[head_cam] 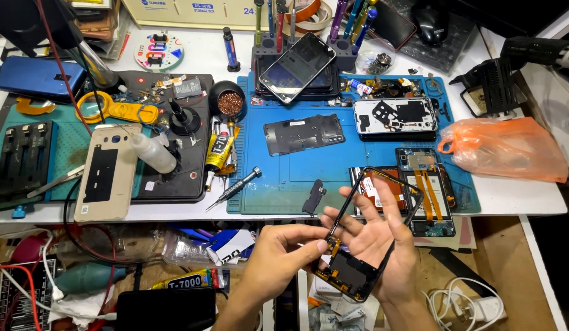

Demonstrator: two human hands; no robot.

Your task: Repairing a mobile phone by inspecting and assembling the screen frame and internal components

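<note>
Both hands are working below the near edge of the worktop, closest to the camera: the right hand (382,245) is lying palm up with fingers spread, cradling a black phone mid-frame (364,236), while the left hand (284,251) is pinching the frame's lower left side between thumb and forefinger, near a small orange flex part. Frame is hanging tilted, its upper corner reaching over the near edge of the blue repair mat (309,165). Judged handling: gripping the rim only, keeping fingertips off the flex part, and supporting the open span from beneath is looking advisable, since so thin a frame is likely twisting easily. Lying just beyond the frame, at the mat's near right corner, an opened phone body with orange ribbon cables (426,193). Resting toward the mat's middle, a dark back plate (303,133); leaning at its far edge, a phone with glass screen (297,66). Sitting at the mat's near left edge, a precision screwdriver (234,189); beside it, a yellow glue tube (218,152). Occupying the worktop's right edge, an orange plastic bag (505,150); toward the left, a beige phone back cover (107,171).
</note>
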